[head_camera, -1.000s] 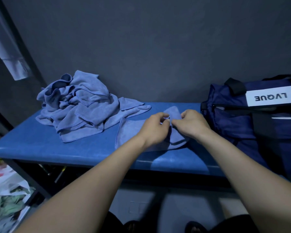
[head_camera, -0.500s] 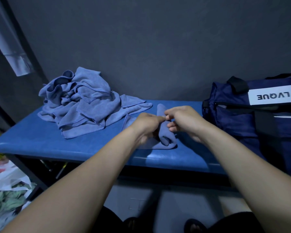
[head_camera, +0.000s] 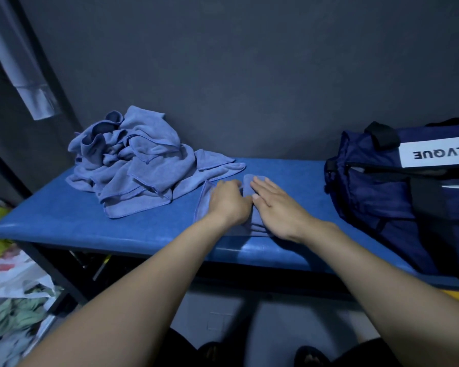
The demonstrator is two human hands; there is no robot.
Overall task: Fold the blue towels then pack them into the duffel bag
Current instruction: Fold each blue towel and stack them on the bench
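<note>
A small blue towel (head_camera: 249,185) lies folded into a narrow strip on the blue padded bench (head_camera: 149,234), mostly under my hands. My right hand (head_camera: 276,207) presses flat on it with straight fingers. Beside it, my left hand (head_camera: 228,202) rests on the towel's left part, its fingers bent down onto the cloth. A heap of crumpled blue towels (head_camera: 133,165) sits at the bench's left end. The navy duffel bag (head_camera: 398,197) with a white LVQUE label stands at the right end, its top zip open.
A dark grey wall runs close behind the bench. Plastic bags and cloth (head_camera: 13,295) lie on the floor at lower left, beside the bench's black metal leg (head_camera: 53,271). A pale strip (head_camera: 29,83) hangs at upper left.
Both hands were pinching the towel's folded edge together; now they have lowered it and lie on top of it, the right hand spread flat.
</note>
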